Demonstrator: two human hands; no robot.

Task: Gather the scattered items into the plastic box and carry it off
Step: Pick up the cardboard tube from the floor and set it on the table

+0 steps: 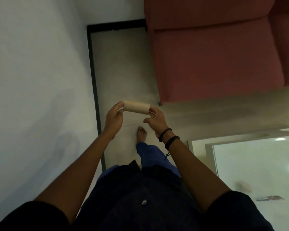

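Observation:
A beige cardboard tube lies level in the air in front of my body, held at both ends. My left hand pinches its left end and my right hand grips its right end with the fingertips. Two dark bracelets sit on my right wrist. No plastic box shows in the head view.
A red sofa fills the upper right, one leg near the tube. A glossy white table is at the right edge. A white wall with a black skirting strip runs along the left. My bare foot stands on pale floor tiles.

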